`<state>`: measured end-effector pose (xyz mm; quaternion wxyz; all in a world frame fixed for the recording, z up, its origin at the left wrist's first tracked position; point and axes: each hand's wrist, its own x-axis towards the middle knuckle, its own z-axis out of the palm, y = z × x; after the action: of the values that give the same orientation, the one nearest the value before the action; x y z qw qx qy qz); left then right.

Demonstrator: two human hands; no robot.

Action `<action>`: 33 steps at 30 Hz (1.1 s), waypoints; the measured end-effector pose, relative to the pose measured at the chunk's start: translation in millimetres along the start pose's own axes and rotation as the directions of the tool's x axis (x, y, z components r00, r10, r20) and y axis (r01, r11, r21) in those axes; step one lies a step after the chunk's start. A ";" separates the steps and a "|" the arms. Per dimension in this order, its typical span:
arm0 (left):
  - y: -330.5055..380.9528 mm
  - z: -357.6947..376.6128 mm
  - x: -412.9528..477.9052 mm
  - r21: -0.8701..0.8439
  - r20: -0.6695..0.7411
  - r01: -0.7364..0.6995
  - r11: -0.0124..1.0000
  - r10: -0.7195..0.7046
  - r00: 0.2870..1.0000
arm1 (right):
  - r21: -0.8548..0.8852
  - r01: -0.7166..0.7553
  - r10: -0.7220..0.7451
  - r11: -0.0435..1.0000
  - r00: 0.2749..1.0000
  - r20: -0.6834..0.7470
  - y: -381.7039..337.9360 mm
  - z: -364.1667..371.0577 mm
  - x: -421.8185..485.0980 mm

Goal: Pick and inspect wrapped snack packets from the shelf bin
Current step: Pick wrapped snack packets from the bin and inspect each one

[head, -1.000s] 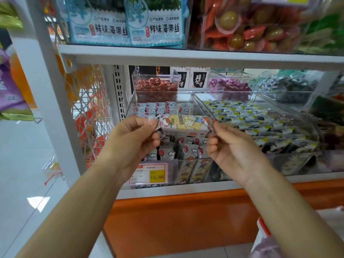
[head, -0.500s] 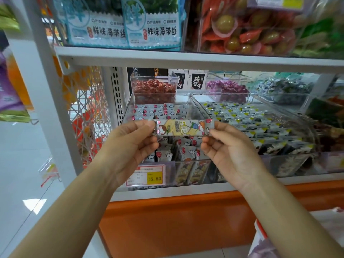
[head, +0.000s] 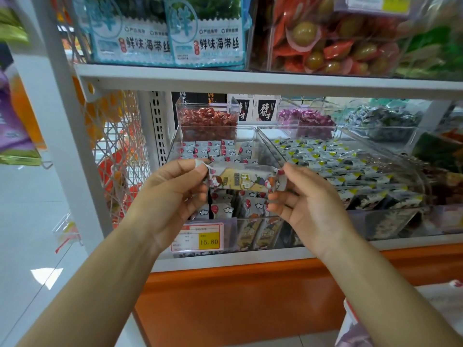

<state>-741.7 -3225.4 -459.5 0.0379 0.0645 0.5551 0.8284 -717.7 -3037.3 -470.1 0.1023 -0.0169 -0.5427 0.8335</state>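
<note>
The left hand (head: 166,194) pinches one end of the snack packet (head: 241,180), the right hand (head: 304,200) pinches the other; the clear bin (head: 175,144) sits just behind both.

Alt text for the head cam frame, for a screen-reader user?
The left hand and right hand pinch the ends of one wrapped snack packet, held over a clear bin of similar packets on a shop shelf. A price tag at the bin's front reads 15.80.
</note>
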 end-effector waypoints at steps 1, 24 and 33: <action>0.5 0.0 -0.4 0.021 0.018 -0.013 1.000 0.012 1.000 | -0.052 0.023 -0.023 0.998 1.000 -0.006 0.6 -0.7 0.1; -0.9 6.0 -3.2 0.233 0.062 -0.087 0.969 0.075 0.995 | -0.356 0.220 -0.261 0.908 0.963 -0.070 6.1 -3.4 3.0; 0.8 7.8 0.0 0.025 -0.134 0.015 1.000 -0.011 0.991 | -0.244 0.178 -0.191 0.953 0.981 -0.032 8.0 -2.0 4.3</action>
<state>-740.5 -3218.6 -455.8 0.0052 0.0058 0.5673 0.8234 -722.8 -3037.8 -477.9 0.1918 -0.0013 -0.6356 0.7478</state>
